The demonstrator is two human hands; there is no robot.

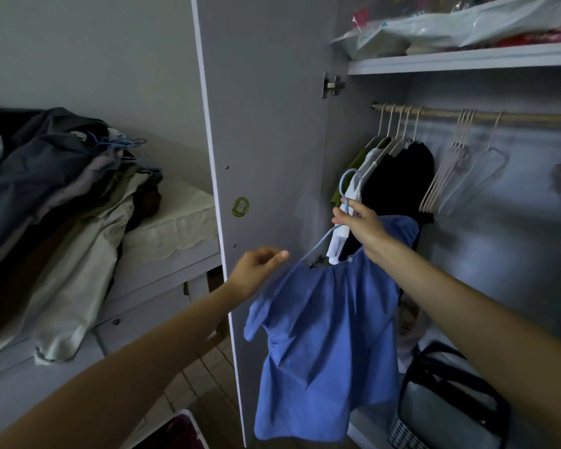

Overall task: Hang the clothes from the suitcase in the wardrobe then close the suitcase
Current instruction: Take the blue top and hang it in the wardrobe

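Head view, hanging step in progress. The right hand [358, 223], at centre frame, pinches the neck of a light blue wire hanger [345, 189] that carries a blue short-sleeved blouse [324, 345]; the hook is raised toward the wardrobe rail [531, 117] but is not yet on it. The left hand [256, 265], lower centre, holds nothing, its fingers loosely curled just beside the blouse's shoulder and in front of the open wardrobe door [266, 124].

Progress, judged from the present arrangement: several garments [399, 166] (green, white and black) already hang at the left end of the rail, and a cluster of empty pale hangers [450, 176] remains to their right. A pile of clothes [62, 176] with blue hangers lies on a surface at left of frame, so more hanging probably remains. A dark red corner at the bottom edge may be the suitcase [178, 432]; its contents cannot be told.

Containers: the upper wardrobe shelf [467, 61] holds plastic-wrapped packages [467, 24]; a dark-handled bag [444, 403] stands on the wardrobe floor, lower right, contents unseen.
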